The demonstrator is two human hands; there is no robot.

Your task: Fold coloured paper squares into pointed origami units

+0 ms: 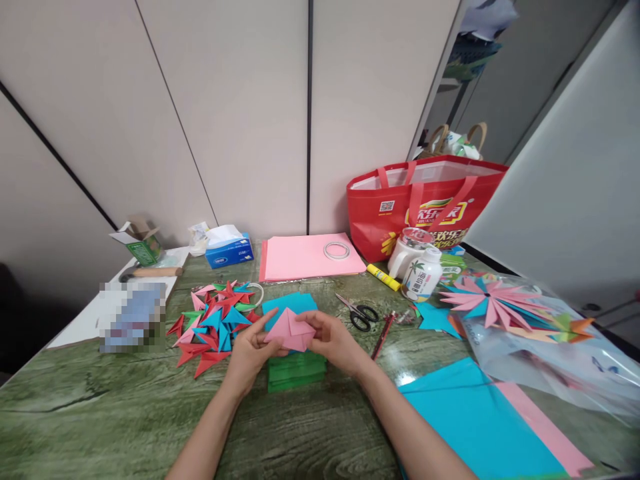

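A partly folded piece of pink paper [291, 331] is held up between both hands, with a pointed top and a flap folded across its right side. My left hand [253, 350] pinches its left corner, the index finger stretched up behind it. At the right corner, my right hand [330, 339] grips it between thumb and fingers. Just behind and below lie blue paper squares [287, 301] and a stack of green paper squares [296, 375], partly hidden by the hands. Left of them is a pile of folded paper pieces [220, 323] in red, blue, pink and green.
Scissors [359, 312] and a red pen [383, 335] lie right of my hands. Pink sheets [310, 257] carry a tape roll [337, 251]. A glue stick [383, 277], white bottle [423, 275], red bag [370, 213], paper star [493, 303], blue sheets [480, 420], tissue box [229, 252] and hammer [157, 271] surround them.
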